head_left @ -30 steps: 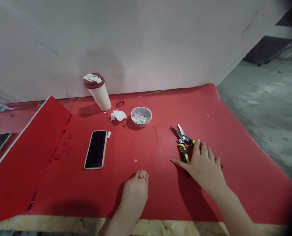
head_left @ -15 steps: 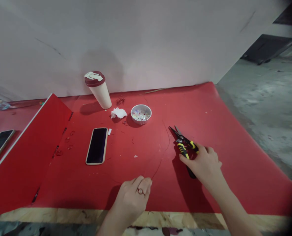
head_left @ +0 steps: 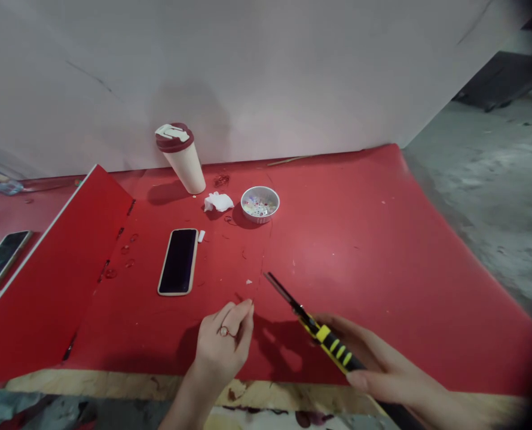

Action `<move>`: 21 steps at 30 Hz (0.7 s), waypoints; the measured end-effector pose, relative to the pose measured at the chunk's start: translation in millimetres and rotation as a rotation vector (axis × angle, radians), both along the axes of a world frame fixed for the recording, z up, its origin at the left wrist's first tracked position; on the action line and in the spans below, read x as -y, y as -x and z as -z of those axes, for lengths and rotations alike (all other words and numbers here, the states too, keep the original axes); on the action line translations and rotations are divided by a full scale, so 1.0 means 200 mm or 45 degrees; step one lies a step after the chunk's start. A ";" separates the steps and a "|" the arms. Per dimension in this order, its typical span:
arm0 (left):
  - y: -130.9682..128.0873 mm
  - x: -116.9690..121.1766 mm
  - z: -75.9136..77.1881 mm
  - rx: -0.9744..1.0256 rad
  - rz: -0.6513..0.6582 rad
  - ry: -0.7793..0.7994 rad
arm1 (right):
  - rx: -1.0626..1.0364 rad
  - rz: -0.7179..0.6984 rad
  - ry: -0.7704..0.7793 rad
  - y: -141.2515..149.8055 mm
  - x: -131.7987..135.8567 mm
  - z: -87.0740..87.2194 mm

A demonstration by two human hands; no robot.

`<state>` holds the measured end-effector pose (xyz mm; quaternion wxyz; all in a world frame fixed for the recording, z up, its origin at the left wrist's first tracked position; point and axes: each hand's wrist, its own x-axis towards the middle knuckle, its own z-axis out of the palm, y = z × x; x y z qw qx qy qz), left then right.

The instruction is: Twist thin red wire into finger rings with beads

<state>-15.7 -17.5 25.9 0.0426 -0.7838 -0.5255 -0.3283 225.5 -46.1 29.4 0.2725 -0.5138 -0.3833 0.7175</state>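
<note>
My left hand (head_left: 225, 339), a ring on one finger, is closed in a pinch near the front of the red tabletop. A thin dark wire (head_left: 261, 266) runs from its fingertips away across the table, only faintly visible. In my right hand (head_left: 373, 358) are needle-nose pliers (head_left: 326, 339) with black and yellow handles. They are raised above the table and turned on edge, their long jaws pointing to the upper left, short of my left fingertips. From this angle, how far the jaws are parted is hard to see.
A small metal bowl (head_left: 260, 204) of beads stands mid-table, beside crumpled tissue (head_left: 219, 202) and a lidded cup (head_left: 184, 160). A phone (head_left: 179, 261) lies left of centre. An upright red panel (head_left: 64, 275) bounds the left; wire rings (head_left: 110, 273) lie near it. A wall rises behind.
My right hand has lifted the pliers, turned them on edge and brought them left and nearer. My left hand has shifted left and slightly up. The wire's far part has swung left.
</note>
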 end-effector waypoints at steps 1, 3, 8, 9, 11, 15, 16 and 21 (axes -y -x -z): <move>0.00 0.00 0.00 0.000 0.001 0.004 | -0.050 -0.059 0.012 0.03 0.00 -0.02; -0.01 0.00 0.00 0.014 0.012 0.009 | -0.118 -0.133 0.037 0.08 -0.01 -0.05; -0.03 0.00 -0.01 0.124 0.064 0.290 | -0.245 -0.136 0.204 0.16 -0.04 -0.09; -0.03 0.00 -0.01 0.162 0.071 0.378 | -0.267 -0.141 0.265 0.17 -0.03 -0.09; -0.03 0.00 -0.01 0.253 0.079 0.525 | -0.305 -0.155 0.377 0.18 -0.03 -0.10; -0.02 -0.01 0.00 0.388 0.070 0.731 | -0.322 -0.138 0.442 0.17 -0.04 -0.13; -0.01 -0.02 0.01 0.417 0.066 0.775 | -0.308 -0.141 0.438 0.17 -0.04 -0.13; 0.01 -0.03 0.00 0.585 0.061 1.017 | -0.292 -0.120 0.332 0.16 -0.04 -0.07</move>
